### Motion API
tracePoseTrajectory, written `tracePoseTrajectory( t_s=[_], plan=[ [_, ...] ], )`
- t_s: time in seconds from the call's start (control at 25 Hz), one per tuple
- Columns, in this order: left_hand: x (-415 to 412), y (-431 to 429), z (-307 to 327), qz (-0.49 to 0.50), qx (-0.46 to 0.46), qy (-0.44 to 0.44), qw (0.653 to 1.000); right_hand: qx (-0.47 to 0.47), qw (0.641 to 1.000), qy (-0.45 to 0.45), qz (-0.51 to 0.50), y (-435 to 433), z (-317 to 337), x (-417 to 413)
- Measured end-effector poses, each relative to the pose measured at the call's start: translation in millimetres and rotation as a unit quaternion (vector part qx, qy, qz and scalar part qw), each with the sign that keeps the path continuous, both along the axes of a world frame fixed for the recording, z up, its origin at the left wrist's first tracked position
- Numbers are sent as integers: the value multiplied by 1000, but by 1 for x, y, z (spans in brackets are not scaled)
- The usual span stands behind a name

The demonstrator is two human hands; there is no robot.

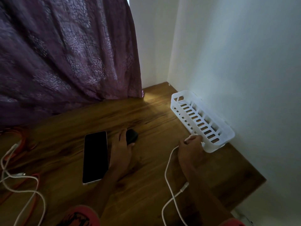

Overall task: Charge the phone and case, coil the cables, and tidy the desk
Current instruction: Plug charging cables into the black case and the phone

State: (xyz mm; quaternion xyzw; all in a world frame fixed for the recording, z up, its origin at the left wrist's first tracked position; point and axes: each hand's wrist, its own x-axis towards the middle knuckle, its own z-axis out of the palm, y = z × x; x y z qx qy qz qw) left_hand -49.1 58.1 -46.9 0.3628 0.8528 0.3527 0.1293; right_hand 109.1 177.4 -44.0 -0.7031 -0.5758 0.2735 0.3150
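Nearest, a white cable is running up the wooden desk to the right hand, which is pinching its end beside the white slotted basket. More white cables are lying loose at the left edge over an orange cable. The phone is lying face up mid-desk. Just right of it, the left hand is gripping a small black case, probably an earbud case; the light is dim. A purple curtain is hanging behind.
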Motion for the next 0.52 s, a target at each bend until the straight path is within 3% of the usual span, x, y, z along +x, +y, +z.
tracePoseTrajectory(
  t_s=[0.12, 0.24, 0.4, 0.52],
  plan=[
    [9, -5, 13, 24, 46, -34, 998, -36, 989, 143, 29, -11, 12, -5],
    [11, -14, 30, 69, 96, -133, 984, -39, 963, 250, 95, -35, 35, -16],
    [8, -32, 58, 96, 184, -265, 942, -74, 924, 321, 195, -73, 72, -21],
    [3, -45, 77, 66, 255, -302, 916, -50, 914, 284, 284, -99, 90, -20]
  ],
)
